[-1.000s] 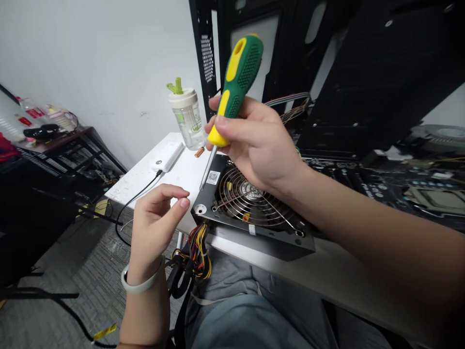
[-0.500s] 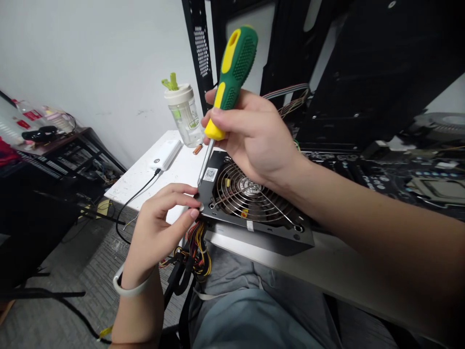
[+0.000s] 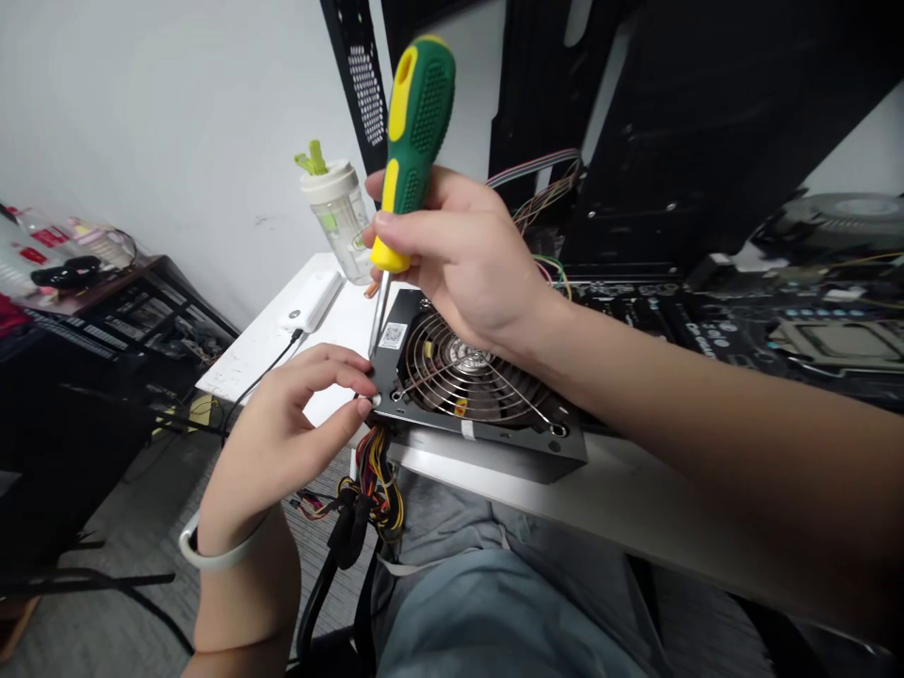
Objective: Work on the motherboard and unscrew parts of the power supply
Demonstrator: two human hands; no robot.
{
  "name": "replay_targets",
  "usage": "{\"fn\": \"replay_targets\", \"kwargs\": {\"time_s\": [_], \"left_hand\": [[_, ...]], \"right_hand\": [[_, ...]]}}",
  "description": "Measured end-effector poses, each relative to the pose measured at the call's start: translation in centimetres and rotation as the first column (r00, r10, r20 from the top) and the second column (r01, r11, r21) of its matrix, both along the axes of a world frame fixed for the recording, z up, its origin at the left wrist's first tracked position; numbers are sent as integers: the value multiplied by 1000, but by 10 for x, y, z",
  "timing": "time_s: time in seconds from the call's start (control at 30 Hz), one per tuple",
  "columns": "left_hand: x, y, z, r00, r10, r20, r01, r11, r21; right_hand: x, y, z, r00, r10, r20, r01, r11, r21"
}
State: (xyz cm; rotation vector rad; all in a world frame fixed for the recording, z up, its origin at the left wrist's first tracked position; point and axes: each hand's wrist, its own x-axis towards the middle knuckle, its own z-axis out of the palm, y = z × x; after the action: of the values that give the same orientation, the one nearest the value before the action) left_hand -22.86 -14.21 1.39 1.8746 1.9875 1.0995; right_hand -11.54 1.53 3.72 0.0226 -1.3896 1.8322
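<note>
In my right hand [image 3: 470, 259] I grip a green and yellow screwdriver [image 3: 416, 132], its handle up and its shaft slanting down. The tip meets the top panel near the left corner of a black computer power supply [image 3: 487, 450], beside a QR label. My left hand [image 3: 303, 405] has its fingers curled, with thumb and fingertips close together at that corner, touching the edge next to a small round white sticker. Any screw under the tip is hidden by my fingers. A round wire fan grille [image 3: 470, 363] covers much of the panel.
The power supply sits at the front edge of a white table [image 3: 233, 363]. Its bundled cables [image 3: 378, 480] hang over that edge. Behind are a white power bank [image 3: 311, 299], a clear cup [image 3: 339, 217], a black computer case [image 3: 692, 141] and a motherboard [image 3: 720, 330].
The view has shifted slightly, so most things sit further left. The screwdriver stands a little more upright, its tip still by the same corner. Both hands keep nearly the same pose.
</note>
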Motion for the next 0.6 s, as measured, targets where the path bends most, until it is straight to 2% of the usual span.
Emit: {"fn": "replay_targets", "kwargs": {"time_s": [0.13,0.27,0.37,0.43,0.47,0.53,0.6], "left_hand": [[-1,-2,1,999,-20,-30,20,1000,2],[0,-5,-3,1000,-9,5,9,999,35],[1,-5,-3,996,64,57,-69,994,87],[0,0,0,985,97,146,-124,975,187],[-2,4,3,976,76,205,-130,956,265],[-5,19,13,949,-80,306,-69,892,447],[-8,41,26,913,-190,360,-6,877,480]], "right_hand": [[0,0,0,1000,21,-18,-21,1000,-13],[0,-1,0,999,32,-15,-33,999,-25],[1,0,4,1000,-4,27,5,998,-62],[4,3,10,997,-68,43,71,995,-68],[7,4,15,994,-110,21,111,992,-53],[16,7,29,979,-189,-74,190,982,-1],[29,7,46,944,-279,-177,288,958,21]]}}
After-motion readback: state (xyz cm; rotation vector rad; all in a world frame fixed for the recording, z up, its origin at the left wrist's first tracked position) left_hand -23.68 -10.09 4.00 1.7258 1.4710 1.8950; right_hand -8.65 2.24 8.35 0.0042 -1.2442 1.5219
